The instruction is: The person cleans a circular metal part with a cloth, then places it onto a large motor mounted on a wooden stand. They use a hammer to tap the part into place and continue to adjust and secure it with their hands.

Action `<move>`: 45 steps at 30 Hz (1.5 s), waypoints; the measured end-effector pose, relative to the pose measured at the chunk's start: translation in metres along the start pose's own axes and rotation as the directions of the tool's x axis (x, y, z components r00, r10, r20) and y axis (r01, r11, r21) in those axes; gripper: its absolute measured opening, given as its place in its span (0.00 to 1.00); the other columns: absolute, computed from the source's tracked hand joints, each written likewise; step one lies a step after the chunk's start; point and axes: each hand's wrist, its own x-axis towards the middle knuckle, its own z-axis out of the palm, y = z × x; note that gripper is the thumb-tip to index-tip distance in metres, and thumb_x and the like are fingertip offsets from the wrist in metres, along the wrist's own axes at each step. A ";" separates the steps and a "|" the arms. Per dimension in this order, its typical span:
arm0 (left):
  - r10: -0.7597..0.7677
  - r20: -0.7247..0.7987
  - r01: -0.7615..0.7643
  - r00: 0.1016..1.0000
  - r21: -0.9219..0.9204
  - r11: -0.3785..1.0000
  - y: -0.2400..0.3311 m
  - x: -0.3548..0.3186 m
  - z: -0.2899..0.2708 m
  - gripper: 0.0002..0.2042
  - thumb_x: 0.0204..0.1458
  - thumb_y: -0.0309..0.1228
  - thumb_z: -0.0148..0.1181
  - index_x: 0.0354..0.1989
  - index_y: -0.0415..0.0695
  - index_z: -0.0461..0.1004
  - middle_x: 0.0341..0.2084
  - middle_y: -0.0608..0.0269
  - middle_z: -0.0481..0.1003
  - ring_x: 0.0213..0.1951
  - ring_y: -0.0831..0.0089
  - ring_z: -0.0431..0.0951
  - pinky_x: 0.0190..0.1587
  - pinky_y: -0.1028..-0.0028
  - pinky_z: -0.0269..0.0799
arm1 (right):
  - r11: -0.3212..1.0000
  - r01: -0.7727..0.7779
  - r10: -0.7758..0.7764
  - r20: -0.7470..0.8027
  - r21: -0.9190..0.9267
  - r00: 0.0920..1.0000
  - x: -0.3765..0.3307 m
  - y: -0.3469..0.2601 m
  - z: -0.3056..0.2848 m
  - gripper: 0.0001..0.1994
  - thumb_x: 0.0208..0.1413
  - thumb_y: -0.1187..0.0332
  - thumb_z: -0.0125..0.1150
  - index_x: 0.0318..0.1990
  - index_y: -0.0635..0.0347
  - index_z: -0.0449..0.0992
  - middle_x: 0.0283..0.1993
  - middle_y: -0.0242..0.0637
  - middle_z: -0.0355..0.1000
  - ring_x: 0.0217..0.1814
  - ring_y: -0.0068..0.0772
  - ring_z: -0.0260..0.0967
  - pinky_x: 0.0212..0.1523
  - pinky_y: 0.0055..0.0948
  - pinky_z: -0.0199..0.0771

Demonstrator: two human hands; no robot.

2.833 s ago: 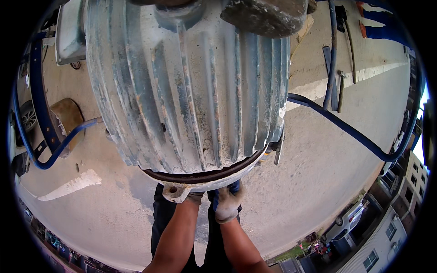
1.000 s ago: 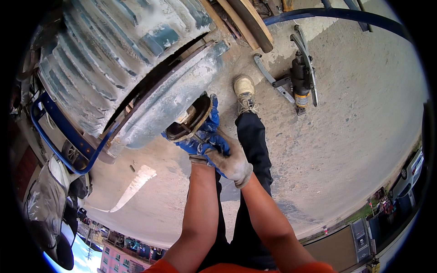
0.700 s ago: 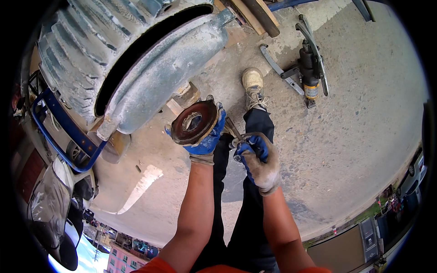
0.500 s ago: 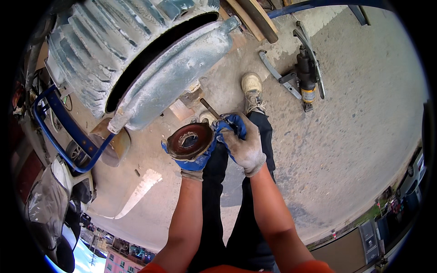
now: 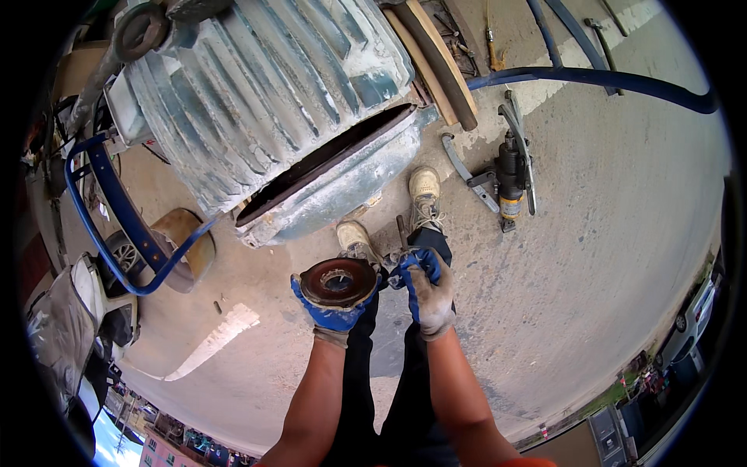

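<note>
My left hand (image 5: 333, 317), in a blue-coated work glove, is wrapped round the underside of a round, dark reddish-brown metal ring cover (image 5: 317, 282). The cover lies nearly flat on my palm, its central hole facing up. Close on its right, my right hand (image 5: 430, 294), gloved in the same blue and grey, is pinched round a thin metal rod (image 5: 401, 232) that points away from me. Some dark, small shape shows by the right fingertips, too unclear to name. Ahead of both hands stands a large finned motor housing (image 5: 272, 101), its pale blue end cover (image 5: 342, 191) separated by a dark gap.
A hydraulic gear puller (image 5: 510, 179) with steel jaws lies on the concrete right of my shoes (image 5: 425, 187). Blue metal frames lie at the left (image 5: 117, 202) and far right (image 5: 591, 76). Wooden beams (image 5: 436, 66) sit beside the housing; a hammer (image 5: 599, 43) lies farther off.
My view has shifted, showing more of the housing and floor ahead. The right hand has drawn slightly away from the cover, and the rod now points more straight ahead. Both grips continue.
</note>
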 end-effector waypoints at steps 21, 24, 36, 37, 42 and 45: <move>0.346 0.373 -0.211 0.861 -0.357 0.910 -0.040 0.073 0.126 0.37 0.50 0.56 0.51 0.64 0.47 0.53 0.63 0.54 0.52 0.63 0.55 0.52 0.64 0.50 0.45 | 0.985 -0.154 0.146 0.106 0.075 0.984 -0.013 -0.026 -0.014 0.08 0.56 0.79 0.45 0.39 0.70 0.71 0.32 0.33 0.70 0.31 0.18 0.65 0.35 0.19 0.67; 0.293 0.362 -0.209 0.885 -0.253 0.945 -0.028 0.082 0.115 0.37 0.53 0.59 0.42 0.65 0.45 0.50 0.64 0.49 0.50 0.64 0.47 0.51 0.64 0.46 0.47 | 0.984 -0.176 0.172 0.079 0.040 0.982 -0.011 -0.029 -0.007 0.08 0.56 0.79 0.46 0.40 0.69 0.71 0.31 0.32 0.71 0.31 0.16 0.64 0.33 0.17 0.66; 0.404 0.348 -0.397 0.846 -0.094 0.913 -0.032 0.079 0.134 0.44 0.44 0.61 0.53 0.65 0.44 0.49 0.64 0.47 0.49 0.65 0.49 0.46 0.67 0.47 0.35 | 0.954 -0.019 0.052 0.101 -0.298 0.994 0.025 -0.010 0.004 0.06 0.52 0.77 0.54 0.38 0.65 0.71 0.23 0.26 0.66 0.21 0.11 0.56 0.20 0.15 0.59; 0.436 0.319 -0.456 0.841 -0.015 0.890 -0.034 0.076 0.140 0.45 0.44 0.62 0.53 0.65 0.44 0.49 0.64 0.47 0.49 0.66 0.49 0.45 0.67 0.47 0.34 | 0.951 0.002 0.025 0.083 -0.308 0.996 0.025 -0.006 0.006 0.07 0.51 0.76 0.55 0.38 0.65 0.70 0.22 0.26 0.65 0.20 0.11 0.56 0.19 0.16 0.58; 0.328 0.429 -0.307 0.842 -0.119 0.944 -0.036 0.085 0.123 0.50 0.41 0.65 0.54 0.66 0.46 0.44 0.65 0.51 0.46 0.66 0.53 0.43 0.68 0.52 0.36 | 0.918 0.013 0.003 0.041 -0.398 0.999 0.029 0.001 0.006 0.09 0.51 0.75 0.56 0.40 0.65 0.69 0.20 0.27 0.65 0.17 0.12 0.56 0.17 0.19 0.60; 0.181 0.656 0.110 0.733 -0.377 0.920 -0.011 0.096 0.081 0.51 0.42 0.66 0.52 0.67 0.45 0.39 0.66 0.53 0.44 0.66 0.57 0.44 0.69 0.59 0.40 | 0.936 0.010 0.035 0.119 -0.352 0.992 0.035 -0.007 0.012 0.11 0.50 0.74 0.57 0.41 0.66 0.69 0.20 0.29 0.66 0.18 0.14 0.59 0.19 0.20 0.62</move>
